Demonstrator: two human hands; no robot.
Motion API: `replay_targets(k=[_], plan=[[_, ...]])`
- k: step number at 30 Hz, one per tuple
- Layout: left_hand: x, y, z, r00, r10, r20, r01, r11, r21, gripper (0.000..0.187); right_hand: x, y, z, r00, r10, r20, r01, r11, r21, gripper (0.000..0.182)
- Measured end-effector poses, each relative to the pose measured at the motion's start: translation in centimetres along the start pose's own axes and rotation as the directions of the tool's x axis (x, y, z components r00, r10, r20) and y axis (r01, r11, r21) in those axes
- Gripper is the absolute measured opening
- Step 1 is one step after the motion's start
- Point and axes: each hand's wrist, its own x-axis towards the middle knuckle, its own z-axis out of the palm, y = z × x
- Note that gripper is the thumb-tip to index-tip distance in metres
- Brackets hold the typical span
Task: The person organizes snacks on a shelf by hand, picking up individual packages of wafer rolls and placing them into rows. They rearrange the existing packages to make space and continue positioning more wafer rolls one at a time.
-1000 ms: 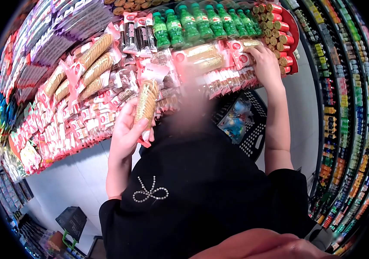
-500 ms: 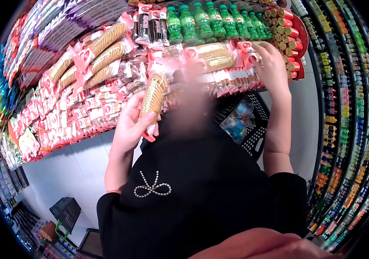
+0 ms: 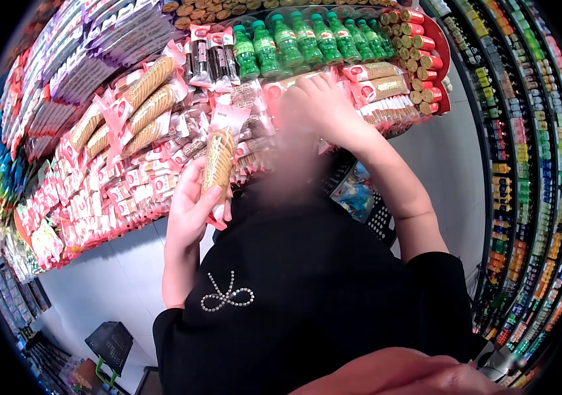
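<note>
My left hand (image 3: 191, 205) is closed around the lower end of a long snack roll (image 3: 218, 158), a ridged golden stick in clear wrap with pink ends, held upright in front of my body. My right hand (image 3: 326, 110) reaches over the display with its fingers bent down at a wrapped snack pack (image 3: 283, 87); the fingertips are hidden by the hand and a blurred patch. Two similar wrapped rolls (image 3: 378, 84) lie just right of that hand. More large golden rolls (image 3: 151, 108) rest on the pile at left, above many small pink-and-white packets (image 3: 133, 176).
Behind my right hand stand several green bottles (image 3: 287, 45), with dark wrapped sticks (image 3: 214, 56) to their left and red-capped rolls (image 3: 426, 62) to their right. A black basket (image 3: 378, 217) holding packets is below the display. Long product shelves (image 3: 524, 178) line the right.
My right hand has moved left along the display, off the packs at its right end. The left hand keeps its hold on the snack roll. The whole view has shifted slightly.
</note>
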Motion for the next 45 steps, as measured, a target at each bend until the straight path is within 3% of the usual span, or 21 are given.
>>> replay_targets(k=[4,8,13,20,24,26,28,29,30,32,33,35,39,45], plan=[[0.1,0.3,0.5,1.0,0.003,-0.025,-0.002,1.0,0.024,0.045,-0.4,-1.4,-3.2,0.999,0.051,0.012,-0.051,0.998,0.041,0.034],[0.3,0.5,0.7,1.0,0.016,-0.015,-0.016,1.0,0.026,0.045,-1.3,-0.8,-7.3,0.981,0.064,-0.184,-0.065,0.998,0.0,0.042],[0.6,0.4,0.7,1.0,0.022,-0.002,-0.022,1.0,0.017,0.046,-3.1,6.4,-5.6,0.941,0.318,-0.118,-0.339,0.89,-0.305,0.043],[0.6,0.3,0.3,0.999,-0.03,-0.022,0.03,0.999,0.04,0.049,-4.6,8.7,-3.5,0.91,0.403,-0.104,-0.415,0.87,-0.265,0.041],[0.4,0.4,-0.1,0.998,-0.053,0.02,0.052,0.997,0.058,0.052,-3.9,6.5,-4.2,0.913,0.377,-0.158,-0.402,0.896,-0.186,0.046],[0.5,0.2,0.1,0.999,-0.046,0.01,0.045,0.997,0.064,0.053,-2.5,3.7,-4.4,0.937,0.251,-0.243,-0.279,0.957,-0.085,0.048],[0.6,0.1,0.5,0.998,-0.007,-0.06,0.011,0.997,0.071,0.054,-1.1,1.2,-3.1,0.97,0.132,-0.205,-0.114,0.989,0.099,0.044],[0.5,0.2,0.5,0.998,-0.011,-0.056,0.015,0.997,0.073,0.054,-0.4,0.4,-2.0,0.978,0.042,-0.206,-0.025,0.996,0.082,0.042],[0.5,0.2,0.5,0.998,-0.022,-0.058,0.025,0.999,0.045,0.052,0.4,-0.4,-1.6,0.995,0.052,-0.081,-0.044,0.994,0.103,0.04],[0.4,0.4,0.5,0.998,-0.033,-0.049,0.034,0.999,0.021,0.05,1.3,-1.6,-0.5,0.993,0.117,-0.034,-0.116,0.993,0.021,0.041],[0.3,0.4,0.5,0.998,-0.019,-0.055,0.02,1.0,0.013,0.05,1.5,-1.7,0.0,0.991,0.126,-0.039,-0.126,0.992,0.016,0.041],[0.2,0.2,-0.1,1.0,-0.003,-0.026,0.003,1.0,-0.014,0.05,1.8,-1.4,1.2,0.951,0.01,-0.31,-0.055,0.989,-0.137,0.015],[0.1,-0.1,-0.2,0.998,-0.004,-0.065,0.003,1.0,-0.021,0.05,1.9,-1.4,3.2,0.95,0.14,-0.28,-0.21,0.949,-0.235,0.015],[-0.1,0.1,-0.4,0.999,-0.019,-0.026,0.018,0.999,-0.038,0.052,1.1,-1.6,2.5,0.96,0.13,-0.248,-0.193,0.949,-0.25,0.025]])
